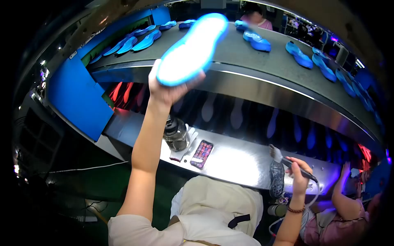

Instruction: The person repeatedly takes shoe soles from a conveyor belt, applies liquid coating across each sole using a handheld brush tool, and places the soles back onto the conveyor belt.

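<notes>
My left hand (167, 91) is raised high, closed around the heel end of a shoe sole (193, 49). The sole is tilted up in front of the conveyor belt, its face bright white with a glowing blue rim. Lower right, my right hand (299, 174) grips the dark handle of a brush (278, 154) with pale bristles, a cord or hose trailing from its back end. The bristles are apart from the raised sole. Just below the brush, a dark patterned sole (277, 180) lies on the metal bench (242, 164).
Several blue soles (299, 55) lie along the conveyor belt (271, 67), with more soles on a lower level beneath. On the bench are a dark bottle (175, 133), a white glove (190, 141) and a phone (202, 154). A co-worker's arm (342, 194) is at right; another person stands behind the belt.
</notes>
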Available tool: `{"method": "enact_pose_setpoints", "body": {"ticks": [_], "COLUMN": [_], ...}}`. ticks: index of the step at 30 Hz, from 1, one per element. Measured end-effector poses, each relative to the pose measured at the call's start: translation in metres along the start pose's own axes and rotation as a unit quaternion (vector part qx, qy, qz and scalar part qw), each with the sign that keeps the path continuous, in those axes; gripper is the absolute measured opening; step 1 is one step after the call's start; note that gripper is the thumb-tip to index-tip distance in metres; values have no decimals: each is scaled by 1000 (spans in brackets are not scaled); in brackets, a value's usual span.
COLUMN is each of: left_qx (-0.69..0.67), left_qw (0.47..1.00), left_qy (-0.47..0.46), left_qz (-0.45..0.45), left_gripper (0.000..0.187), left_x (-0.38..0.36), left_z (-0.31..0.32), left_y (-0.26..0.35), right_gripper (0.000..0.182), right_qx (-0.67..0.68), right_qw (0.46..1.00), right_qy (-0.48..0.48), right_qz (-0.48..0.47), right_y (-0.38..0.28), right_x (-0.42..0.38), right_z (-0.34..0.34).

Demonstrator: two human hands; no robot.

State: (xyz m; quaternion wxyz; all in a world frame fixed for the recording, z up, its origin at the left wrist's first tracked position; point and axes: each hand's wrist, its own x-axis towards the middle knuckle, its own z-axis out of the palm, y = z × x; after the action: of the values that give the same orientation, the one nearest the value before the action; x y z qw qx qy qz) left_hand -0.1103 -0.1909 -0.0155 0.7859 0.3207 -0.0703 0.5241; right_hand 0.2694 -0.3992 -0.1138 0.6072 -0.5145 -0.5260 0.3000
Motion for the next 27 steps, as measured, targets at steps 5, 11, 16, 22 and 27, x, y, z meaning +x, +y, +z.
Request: {"method": "enact_pose_setpoints", "body": {"ticks": [5,11,16,22,27], "left_qx": [-194,723,885,958,939], "left_qw": [948,673,406,271,284], "left_qy": [185,153,74,66,-42], "left_qz": [175,35,216,75,191], "left_gripper": [69,69,70,34,28], "left_x": [98,223,287,272,225], "left_z": [-43,-9,-37,-33,5], "left_y": [-4,-140,-166,-160,-162], "right_gripper": [34,74,80,90,85], "right_qx": [-140,-506,-553,-521,-521], "right_qw": [988,815,788,813,821], "right_qy": [-34,59,83,75,49], "right_qz": [-58,-276,-259,-247,-226], "right_y": [22,30,40,50,41], "right_x": [38,128,137,136,133], "right_z": [15,36,42,39,36]}}
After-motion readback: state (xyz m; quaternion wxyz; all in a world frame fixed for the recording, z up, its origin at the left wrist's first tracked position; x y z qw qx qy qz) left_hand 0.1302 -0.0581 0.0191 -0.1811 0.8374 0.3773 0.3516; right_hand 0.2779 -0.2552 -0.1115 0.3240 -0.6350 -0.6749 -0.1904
